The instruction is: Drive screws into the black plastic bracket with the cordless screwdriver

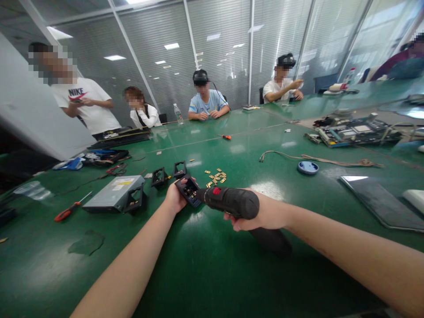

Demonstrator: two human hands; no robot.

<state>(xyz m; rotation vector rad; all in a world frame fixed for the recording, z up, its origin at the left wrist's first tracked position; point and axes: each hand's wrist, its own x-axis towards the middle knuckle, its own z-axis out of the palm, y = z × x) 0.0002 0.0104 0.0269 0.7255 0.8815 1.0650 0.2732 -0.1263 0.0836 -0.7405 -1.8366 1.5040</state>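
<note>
My left hand (175,197) holds a small black bracket part (187,190) with brass contacts inside it, tilted up off the green table (205,265). My right hand (265,215) grips a black electric screwdriver (228,201) with a red switch, its tip pressed into that bracket. Just beyond lie several small brass pieces (216,176) scattered on the table. Two more black brackets (168,173) stand to the left of them.
A grey metal drive box (114,193) and a red-handled screwdriver (69,211) lie at left. A circuit board (351,132), a cable (318,159), a blue round lid (308,167) and a dark tablet (377,201) are at right. Several people sit or stand at the far side.
</note>
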